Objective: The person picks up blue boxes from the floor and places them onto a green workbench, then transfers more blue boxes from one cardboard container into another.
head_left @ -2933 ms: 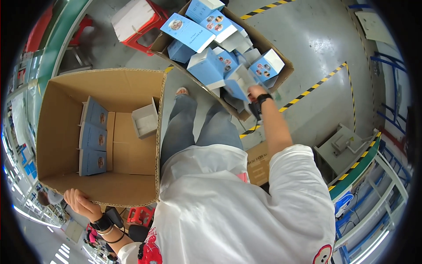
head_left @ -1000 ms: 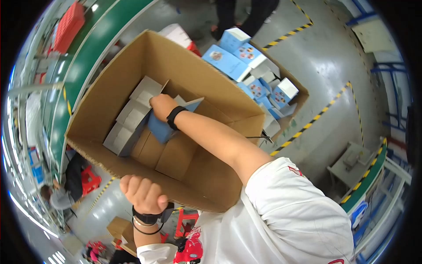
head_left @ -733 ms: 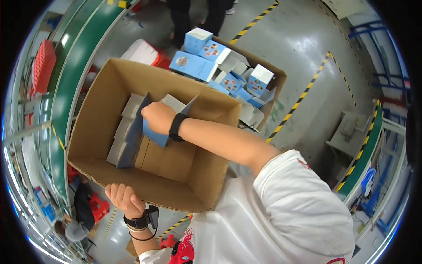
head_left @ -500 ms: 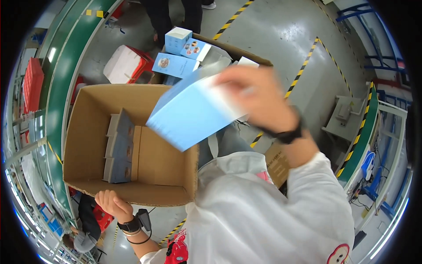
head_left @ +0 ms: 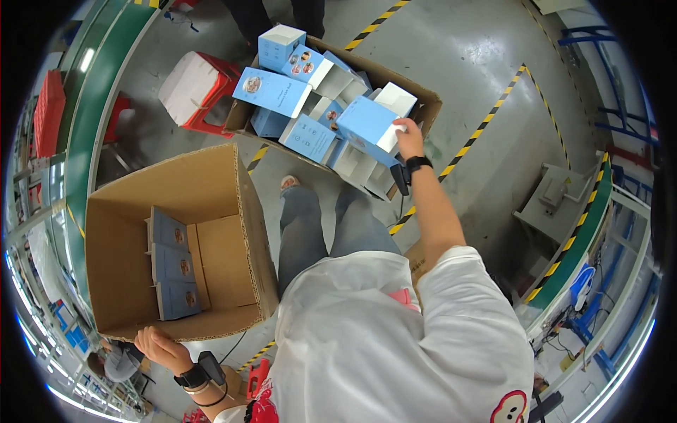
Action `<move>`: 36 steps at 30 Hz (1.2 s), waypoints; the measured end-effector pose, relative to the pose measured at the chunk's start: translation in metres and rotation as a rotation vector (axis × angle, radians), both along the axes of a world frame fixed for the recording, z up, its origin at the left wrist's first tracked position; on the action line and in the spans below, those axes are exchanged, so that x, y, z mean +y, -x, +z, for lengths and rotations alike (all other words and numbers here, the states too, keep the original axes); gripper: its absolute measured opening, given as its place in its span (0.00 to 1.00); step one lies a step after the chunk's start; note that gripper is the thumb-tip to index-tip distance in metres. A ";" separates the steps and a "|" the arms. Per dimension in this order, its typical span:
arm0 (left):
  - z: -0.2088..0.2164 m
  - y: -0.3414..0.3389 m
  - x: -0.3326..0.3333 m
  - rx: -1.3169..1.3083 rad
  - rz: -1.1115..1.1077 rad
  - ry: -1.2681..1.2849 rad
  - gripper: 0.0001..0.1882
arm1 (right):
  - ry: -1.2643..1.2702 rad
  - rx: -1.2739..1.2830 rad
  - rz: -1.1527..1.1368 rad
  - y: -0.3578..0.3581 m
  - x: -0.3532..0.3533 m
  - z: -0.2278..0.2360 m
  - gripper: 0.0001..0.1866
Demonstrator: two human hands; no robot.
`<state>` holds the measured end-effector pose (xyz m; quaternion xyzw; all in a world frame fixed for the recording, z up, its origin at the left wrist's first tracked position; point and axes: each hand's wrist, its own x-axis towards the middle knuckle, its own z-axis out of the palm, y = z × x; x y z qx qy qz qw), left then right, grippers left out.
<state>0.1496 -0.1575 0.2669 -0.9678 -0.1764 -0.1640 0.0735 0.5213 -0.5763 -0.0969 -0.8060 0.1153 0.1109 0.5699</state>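
My right hand [head_left: 409,141] is closed on the white open end of a light blue box [head_left: 368,120], its fingers at the flap. That box rests over or on the pile in a cardboard carton [head_left: 431,111] ahead of me. Around it lie several similar blue boxes [head_left: 271,92], some with open white ends. Closed fingers of my left hand [head_left: 163,348] grip the near edge of a taller carton [head_left: 211,326] at the left. Inside it, three blue boxes [head_left: 175,264] stand in a row along one side; most of its bottom shows.
A red stool with a pale top [head_left: 189,88] stands beyond the left carton. A green conveyor [head_left: 116,77] runs along the left. Another person's legs [head_left: 303,17] are behind the far carton. At the right are a grey bench [head_left: 546,201] and striped floor tape [head_left: 486,113].
My right hand has moved from above the left carton to the far carton, with a blue box in it. The left carton has shifted slightly left; its row of boxes looks the same.
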 end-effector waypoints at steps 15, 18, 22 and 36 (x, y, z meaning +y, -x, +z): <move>0.018 -0.018 -0.022 0.081 -0.031 -0.058 0.24 | 0.170 -0.142 0.025 -0.016 -0.013 -0.076 0.20; 0.021 -0.020 -0.027 0.096 -0.027 -0.044 0.24 | -0.265 0.464 -0.331 0.021 -0.008 -0.072 0.19; 0.017 -0.030 -0.032 0.092 -0.047 -0.023 0.24 | -0.104 0.492 -0.281 0.036 -0.018 -0.041 0.16; 0.033 -0.049 -0.025 0.040 -0.247 0.066 0.23 | -0.084 -0.332 0.413 0.030 0.122 0.220 0.10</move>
